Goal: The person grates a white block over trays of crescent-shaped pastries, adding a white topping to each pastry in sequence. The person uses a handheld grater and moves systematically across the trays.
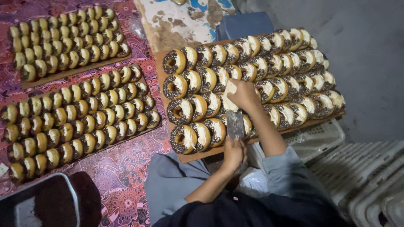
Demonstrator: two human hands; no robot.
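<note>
A wooden board (198, 156) in front of me carries rows of ring doughnuts (181, 111) standing on edge, topped with chocolate sprinkles and pale cream. My right hand (245, 95) reaches into the middle rows and pinches a pale, cream-faced doughnut (229, 90). Just below it, at the board's near edge, my left hand (234, 154) grips a flat metal scraper (235, 124), whose blade points up between the doughnuts of the front rows.
Two more boards of smaller doughnuts (69, 40) (80, 122) lie at the left on a patterned purple cloth (126, 168). A metal tray of dark sprinkles (54, 201) sits at the lower left. White plastic crates (362, 176) stand at the right, and a blue box (244, 24) lies behind the board.
</note>
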